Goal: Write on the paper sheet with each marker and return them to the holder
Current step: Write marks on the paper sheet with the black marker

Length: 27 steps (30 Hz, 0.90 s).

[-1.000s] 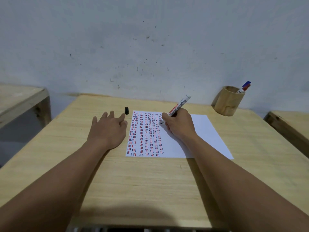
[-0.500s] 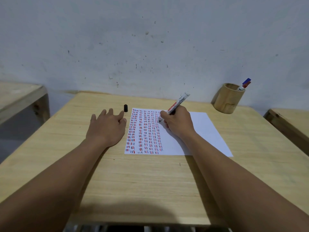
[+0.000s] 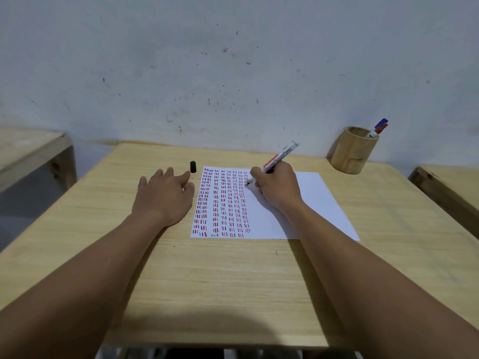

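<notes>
Since a second ago the right hand has drawn slightly toward the body along the newest column, while the left hand has hardly stirred. On the wooden table lies the paper sheet, its left part filled with columns of short red, blue and black dashes and its right part blank. The right hand is closed around the black marker, tip down on the sheet at the head of that column, so the writing step with this marker appears to be under way. The left hand rests flat on the table just beside the sheet's left edge, fingers spread and holding nothing. Next, I judge, comes recapping: the black cap stands just beyond the left fingertips, near the sheet's far corner. The wooden holder stands at the far right, well apart from the sheet, with what look like a blue marker and a red marker leaning inside, though they are small.
</notes>
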Motion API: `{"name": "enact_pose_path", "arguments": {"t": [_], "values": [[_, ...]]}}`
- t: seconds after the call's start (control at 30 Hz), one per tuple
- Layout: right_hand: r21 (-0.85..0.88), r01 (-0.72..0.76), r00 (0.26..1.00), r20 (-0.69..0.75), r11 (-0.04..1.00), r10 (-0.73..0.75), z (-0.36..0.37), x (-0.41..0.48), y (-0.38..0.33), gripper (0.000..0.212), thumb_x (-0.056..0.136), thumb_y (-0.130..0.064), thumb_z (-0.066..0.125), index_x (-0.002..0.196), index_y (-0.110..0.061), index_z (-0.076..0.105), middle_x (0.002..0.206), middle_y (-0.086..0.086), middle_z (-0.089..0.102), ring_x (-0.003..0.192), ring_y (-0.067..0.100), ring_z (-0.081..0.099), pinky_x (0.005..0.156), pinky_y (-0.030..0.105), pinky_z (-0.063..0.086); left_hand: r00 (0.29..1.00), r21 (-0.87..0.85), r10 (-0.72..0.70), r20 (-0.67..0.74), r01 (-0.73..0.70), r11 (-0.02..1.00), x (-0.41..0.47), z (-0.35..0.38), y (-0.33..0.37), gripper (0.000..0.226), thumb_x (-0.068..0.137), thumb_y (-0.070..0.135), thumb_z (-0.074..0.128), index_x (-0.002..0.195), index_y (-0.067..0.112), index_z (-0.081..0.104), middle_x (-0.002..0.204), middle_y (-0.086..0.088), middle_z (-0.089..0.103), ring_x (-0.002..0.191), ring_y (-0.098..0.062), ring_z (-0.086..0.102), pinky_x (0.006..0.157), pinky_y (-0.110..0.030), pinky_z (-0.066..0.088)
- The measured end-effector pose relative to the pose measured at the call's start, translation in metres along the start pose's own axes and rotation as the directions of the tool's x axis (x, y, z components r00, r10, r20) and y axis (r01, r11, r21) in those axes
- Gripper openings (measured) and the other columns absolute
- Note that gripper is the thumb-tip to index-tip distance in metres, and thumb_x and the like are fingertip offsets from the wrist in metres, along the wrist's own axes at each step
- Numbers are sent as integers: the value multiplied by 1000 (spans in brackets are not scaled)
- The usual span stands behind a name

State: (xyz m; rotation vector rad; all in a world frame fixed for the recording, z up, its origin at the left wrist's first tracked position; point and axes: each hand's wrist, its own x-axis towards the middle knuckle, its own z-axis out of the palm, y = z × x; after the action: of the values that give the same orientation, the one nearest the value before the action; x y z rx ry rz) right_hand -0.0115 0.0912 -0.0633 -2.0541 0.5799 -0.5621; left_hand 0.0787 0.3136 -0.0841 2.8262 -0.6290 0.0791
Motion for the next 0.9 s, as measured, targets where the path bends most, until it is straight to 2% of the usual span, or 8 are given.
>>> {"name": "enact_pose_path", "arguments": {"t": [0.2, 0.33, 0.57, 0.77, 0.9], "values": [[15, -4, 1000, 26, 1000, 4, -2, 0, -1, 26, 88, -23, 63, 71, -3, 64, 59, -2, 64, 56, 14, 56, 55, 28, 41, 1000, -42, -8, -21, 7, 999, 0, 0, 0, 55, 99, 45, 30, 149, 28, 44, 154, -7, 44, 148, -31, 29, 119, -58, 18], [-12, 9, 999, 42, 1000, -8, 0, 0, 0, 28, 87, -22, 64, 64, -11, 54, 52, -4, 55, 50, 13, 48, 49, 26, 34, 1000, -47, -11, -28, 10, 999, 0, 0, 1, 54, 99, 45, 31, 149, 28, 43, 157, -7, 41, 148, -30, 28, 120, -57, 17], [-42, 30, 999, 39, 999, -28, 3, 0, 2, 27, 87, -23, 63, 65, -10, 56, 58, 2, 62, 53, 15, 51, 50, 26, 37, 1000, -31, 8, -31, -9, 999, 3, 3, -3, 56, 98, 47, 29, 149, 27, 44, 148, -7, 50, 143, -32, 36, 115, -59, 24], [-55, 29, 999, 44, 998, -27, 4, 1, 2, 27, 87, -22, 63, 69, -2, 62, 63, 10, 68, 55, 16, 54, 51, 27, 39, 999, -33, 13, -42, -14, 999, 3, 3, -2, 56, 98, 47, 29, 148, 27, 45, 146, -7, 52, 142, -32, 37, 115, -60, 26], [-55, 21, 998, 59, 998, -18, 3, 1, 0, 28, 86, -19, 65, 62, -10, 54, 56, 1, 60, 49, 13, 50, 47, 25, 35, 999, -23, 12, -45, -13, 1000, 3, 3, -3, 56, 98, 46, 29, 148, 26, 45, 146, -8, 52, 142, -32, 37, 115, -59, 26]]}}
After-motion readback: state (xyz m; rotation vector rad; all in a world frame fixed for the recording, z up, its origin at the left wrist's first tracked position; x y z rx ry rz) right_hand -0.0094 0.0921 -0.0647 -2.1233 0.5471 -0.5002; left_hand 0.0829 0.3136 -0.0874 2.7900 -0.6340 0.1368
